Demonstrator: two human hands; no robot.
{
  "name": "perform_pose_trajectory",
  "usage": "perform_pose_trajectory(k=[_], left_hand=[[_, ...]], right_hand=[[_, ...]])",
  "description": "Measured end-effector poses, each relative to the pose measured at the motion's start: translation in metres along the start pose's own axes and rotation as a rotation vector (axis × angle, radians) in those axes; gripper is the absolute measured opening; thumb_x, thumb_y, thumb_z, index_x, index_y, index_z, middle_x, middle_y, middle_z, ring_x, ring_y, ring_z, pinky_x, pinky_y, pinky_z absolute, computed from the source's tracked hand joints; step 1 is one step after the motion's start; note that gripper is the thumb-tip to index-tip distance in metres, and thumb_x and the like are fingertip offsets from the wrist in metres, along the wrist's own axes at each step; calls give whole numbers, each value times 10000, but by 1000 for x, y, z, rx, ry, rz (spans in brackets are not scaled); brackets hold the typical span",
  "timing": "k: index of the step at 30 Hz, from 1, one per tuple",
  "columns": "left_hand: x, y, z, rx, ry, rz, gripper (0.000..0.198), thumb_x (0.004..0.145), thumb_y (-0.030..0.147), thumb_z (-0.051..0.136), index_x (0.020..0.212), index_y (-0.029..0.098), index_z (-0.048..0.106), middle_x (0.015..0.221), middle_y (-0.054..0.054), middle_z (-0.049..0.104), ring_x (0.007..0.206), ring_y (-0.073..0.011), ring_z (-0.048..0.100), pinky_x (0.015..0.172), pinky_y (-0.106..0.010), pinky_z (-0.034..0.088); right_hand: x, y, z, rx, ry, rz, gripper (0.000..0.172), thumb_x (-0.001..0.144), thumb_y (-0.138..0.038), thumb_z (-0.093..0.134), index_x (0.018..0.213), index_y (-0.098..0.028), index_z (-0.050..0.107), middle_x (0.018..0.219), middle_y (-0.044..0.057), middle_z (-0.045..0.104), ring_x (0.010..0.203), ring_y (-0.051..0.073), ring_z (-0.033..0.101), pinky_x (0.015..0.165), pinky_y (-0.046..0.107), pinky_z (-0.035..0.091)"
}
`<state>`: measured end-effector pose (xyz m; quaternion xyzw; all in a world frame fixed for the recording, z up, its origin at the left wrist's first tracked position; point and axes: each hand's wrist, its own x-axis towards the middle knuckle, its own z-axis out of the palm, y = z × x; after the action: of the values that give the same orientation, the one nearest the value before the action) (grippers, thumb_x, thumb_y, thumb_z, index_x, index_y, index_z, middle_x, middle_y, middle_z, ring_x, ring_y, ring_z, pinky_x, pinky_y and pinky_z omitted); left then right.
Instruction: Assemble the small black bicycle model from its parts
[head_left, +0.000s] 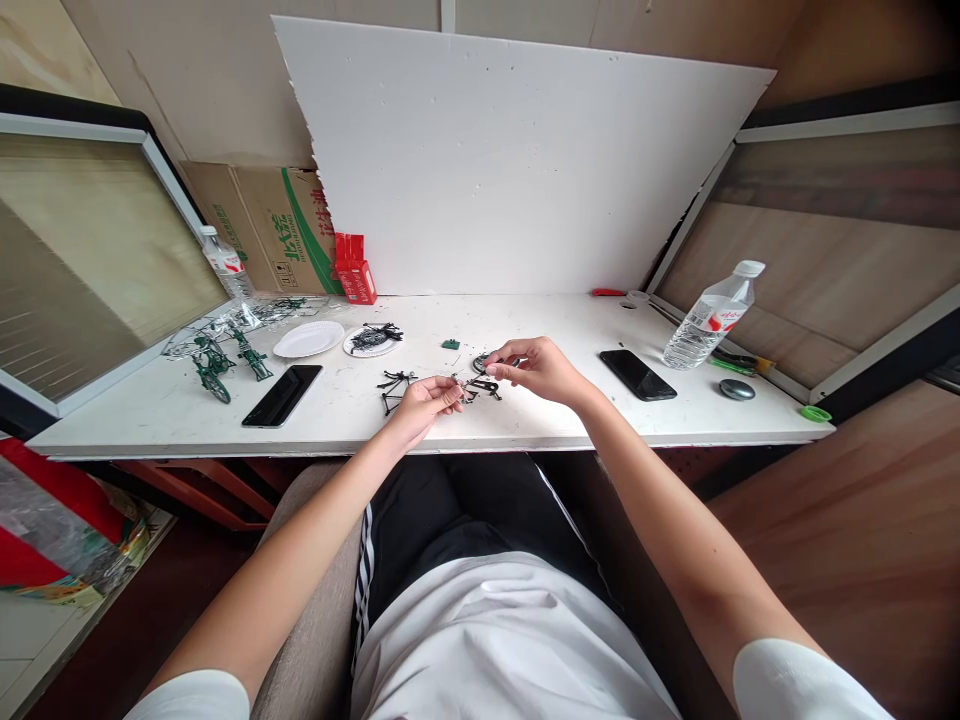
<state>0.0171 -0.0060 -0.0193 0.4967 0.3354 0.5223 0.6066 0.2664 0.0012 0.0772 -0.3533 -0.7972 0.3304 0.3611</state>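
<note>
My left hand [424, 403] pinches a small black plastic part [469, 392] just above the white table [525, 425]. My right hand [536, 368] is closed in a pinch on another small black piece [484, 364] a little farther back. The two hands sit close together near the table's front middle. A loose black frame piece [394, 385] lies just left of my left hand. A tiny green part [451, 344] rests behind the hands.
Green model bicycles [225, 360] stand at the left, near a black phone [283, 394], a paper plate [308, 339] and a plate of black parts [373, 340]. Another phone [637, 374], a water bottle [709, 318] and a grey lid [736, 389] lie right.
</note>
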Motion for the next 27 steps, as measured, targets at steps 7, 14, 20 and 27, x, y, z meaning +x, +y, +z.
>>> perform_pose_trajectory(k=[7,14,20,27], left_hand=[[1,-2,-1,-4,1,-3,484,700,460,993,969,136,755,940,-91,786,724,-143,682,703,-283,461],[2,-3,-1,-8,-2,2,466,714,454,989,965,133,763,939,-95,790,718,-141,685,696,-277,455],[1,-2,-1,-10,-1,-2,467,712,447,990,971,131,765,941,-99,790,719,-146,683,702,-285,453],[1,-2,-1,-10,-2,1,461,719,443,988,973,130,766,944,-100,790,720,-144,687,704,-283,453]], right_hand=[[1,3,2,-7,22,-6,505,886,-653,763,1016,-174,855,973,116,806,777,196,686,665,327,549],[1,5,2,13,26,-17,459,890,-611,784,1006,-173,858,971,110,807,763,189,679,655,324,537],[2,5,2,19,20,-31,447,894,-597,789,1029,-177,859,1002,113,809,783,193,688,665,326,542],[1,1,0,17,17,-44,457,873,-609,810,1030,-183,864,1004,117,807,825,210,699,650,318,535]])
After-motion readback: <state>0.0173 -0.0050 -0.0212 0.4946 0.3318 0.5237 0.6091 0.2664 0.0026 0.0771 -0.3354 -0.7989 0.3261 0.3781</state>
